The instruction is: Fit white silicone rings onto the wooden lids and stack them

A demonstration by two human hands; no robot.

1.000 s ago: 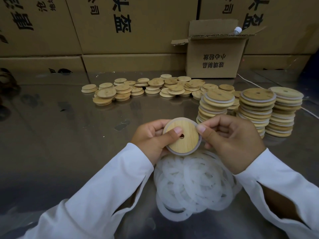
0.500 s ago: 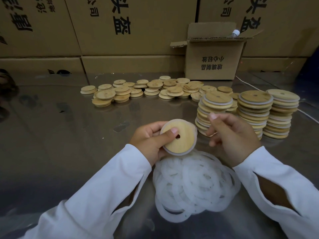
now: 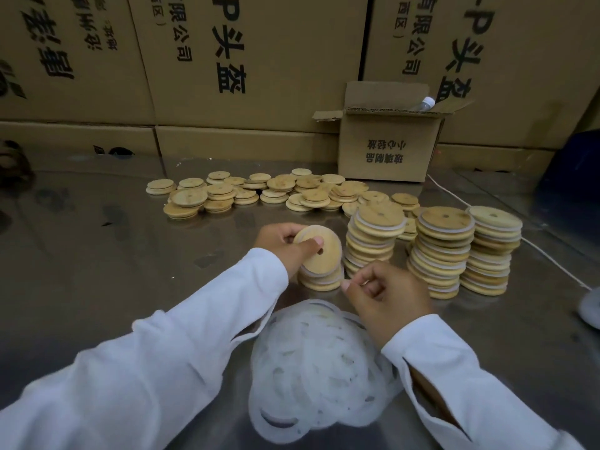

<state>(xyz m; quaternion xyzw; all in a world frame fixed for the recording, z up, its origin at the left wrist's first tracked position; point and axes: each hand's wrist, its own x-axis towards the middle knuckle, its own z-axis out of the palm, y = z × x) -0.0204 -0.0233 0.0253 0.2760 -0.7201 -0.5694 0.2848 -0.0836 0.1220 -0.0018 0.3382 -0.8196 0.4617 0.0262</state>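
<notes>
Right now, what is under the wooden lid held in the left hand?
A short stack of ringed lids on the table sits under the lid the left hand grips. The lid hides the stack's top, so contact cannot be told.

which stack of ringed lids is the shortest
The leftmost stack, right under the lid in the left hand: only a few lids high, while the three stacks to its right stand far taller.
</notes>
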